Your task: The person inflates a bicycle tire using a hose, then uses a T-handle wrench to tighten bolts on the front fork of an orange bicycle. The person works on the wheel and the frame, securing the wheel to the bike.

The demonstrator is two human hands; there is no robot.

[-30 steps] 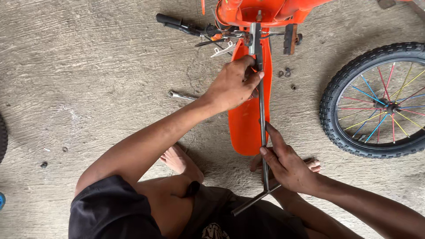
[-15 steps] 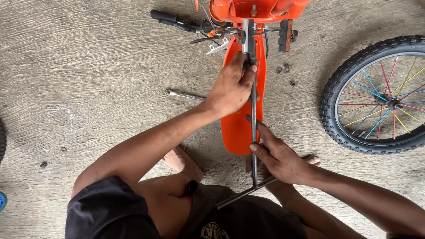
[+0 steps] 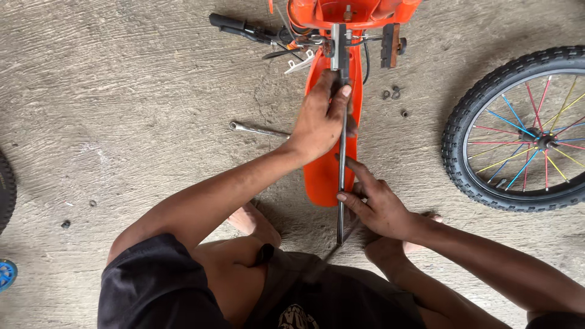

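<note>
Both hands shifted little; left hand (image 3: 321, 119) and right hand (image 3: 378, 204) clasp long metal rod (image 3: 342, 152) over orange mudguard (image 3: 323, 176)

Your shot is lit by soft, even daylight with no obvious single source, so the concrete floor (image 3: 122, 91) reads bright and flat, and you only get faint, fuzzy shadows, like the dim patch under the orange fender (image 3: 323, 176) and around your knees. There's no real glare anywhere; even the metal rod (image 3: 341, 183) barely picks up a dull sheen, and the orange stays saturated without blowing out. Focus is pretty crisp through the middle, your hands show little to no motion blur, and things only go a bit soft with a slight wide-angle stretch toward the corners, like the wheel (image 3: 524, 128) at the right edge.
</note>
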